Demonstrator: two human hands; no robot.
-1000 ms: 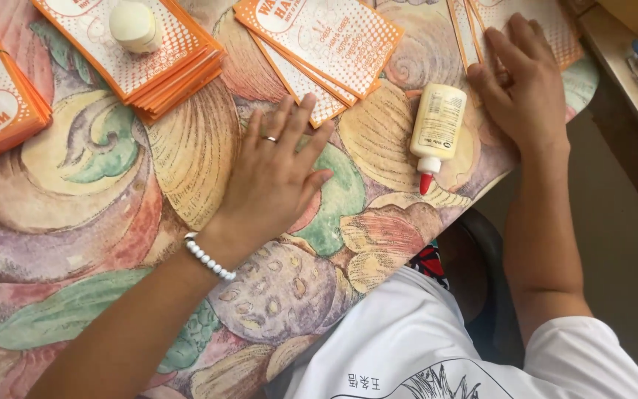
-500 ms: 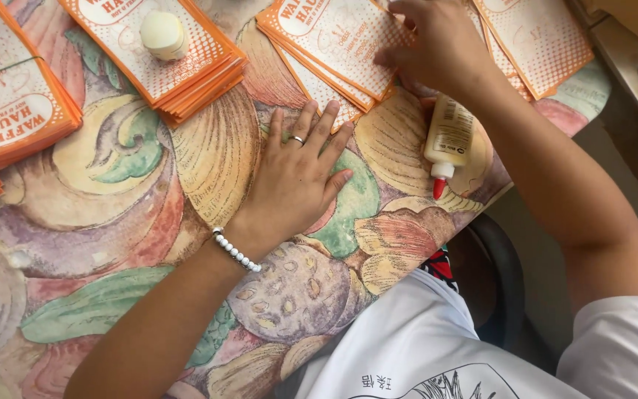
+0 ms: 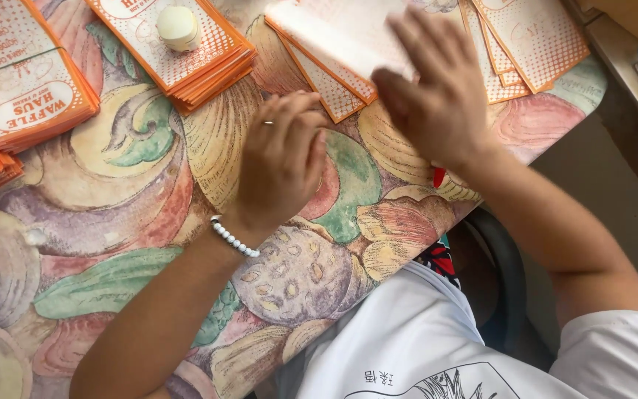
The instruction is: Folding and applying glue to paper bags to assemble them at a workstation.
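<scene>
Your right hand (image 3: pixel 437 103) had pinched one blurred, orange-edged paper sheet (image 3: pixel 341 33) off the fanned stack (image 3: pixel 326 89), lifting it clear (presumably to separate a single piece). Your left hand (image 3: pixel 282 159), loosely curled and empty, rested on the fruit-patterned counter (image 3: pixel 112 222) just beside that stack.

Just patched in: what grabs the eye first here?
The right hand lifts a blurred orange-edged paper sheet at top centre, off a fan of like sheets. The left hand, with a ring and bead bracelet, hovers over the fruit-patterned tablecloth. A stack at top left bears a small cream lump.
</scene>
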